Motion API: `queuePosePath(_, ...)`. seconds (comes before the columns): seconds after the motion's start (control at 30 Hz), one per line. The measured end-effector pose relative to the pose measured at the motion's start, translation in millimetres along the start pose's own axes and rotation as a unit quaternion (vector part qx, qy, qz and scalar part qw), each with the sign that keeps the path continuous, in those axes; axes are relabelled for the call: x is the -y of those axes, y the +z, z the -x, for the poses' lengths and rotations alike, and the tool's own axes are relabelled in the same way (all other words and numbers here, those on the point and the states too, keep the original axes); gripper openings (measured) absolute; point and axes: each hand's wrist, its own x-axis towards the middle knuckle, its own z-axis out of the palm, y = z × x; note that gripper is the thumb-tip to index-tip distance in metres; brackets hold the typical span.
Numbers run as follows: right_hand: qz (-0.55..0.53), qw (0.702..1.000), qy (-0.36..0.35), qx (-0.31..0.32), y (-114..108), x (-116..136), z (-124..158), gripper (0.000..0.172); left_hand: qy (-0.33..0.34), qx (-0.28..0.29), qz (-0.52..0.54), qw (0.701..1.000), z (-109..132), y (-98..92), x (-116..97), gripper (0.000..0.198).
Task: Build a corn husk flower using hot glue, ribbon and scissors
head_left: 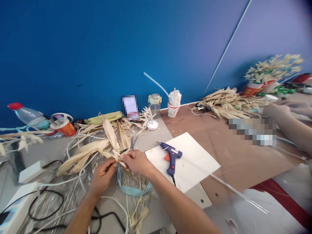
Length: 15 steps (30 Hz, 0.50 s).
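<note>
Over the near part of the table, my left hand (102, 175) and my right hand (136, 162) meet with fingertips pinched around a small pale strip of corn husk (117, 155). Both hands are closed, and the fingers partly cover the strip. Dry corn husks (91, 151) lie spread just behind and left of them. Scissors (133, 143), partly hidden, rest beyond my right hand. A pale blue ribbon (134, 191) curves beneath the hands. To the right, a blue glue gun (172, 159) lies on a white sheet (197, 162).
White and black cords and a white power strip (18, 203) crowd the left. Along the wall stand a red paper cup (67, 128), a phone (130, 107), a lidded jar (155, 105) and a white cup (173, 111). A co-worker's arm (290, 120) reaches in from the right near more husks (226, 102).
</note>
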Motion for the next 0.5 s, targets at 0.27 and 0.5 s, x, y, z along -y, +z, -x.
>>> queuePosePath(0.27,0.056,0.997,0.047,0.037,-2.5,9.3,5.3,0.043,0.026,0.017,-0.011,0.999,0.0,-0.3,-0.1,0.017)
queuePosePath(0.5,-0.061,0.982,0.115,0.139,-4.0,6.7,1.0,0.042,0.024,0.034,0.034,0.999,3.7,-0.7,-6.3,0.015)
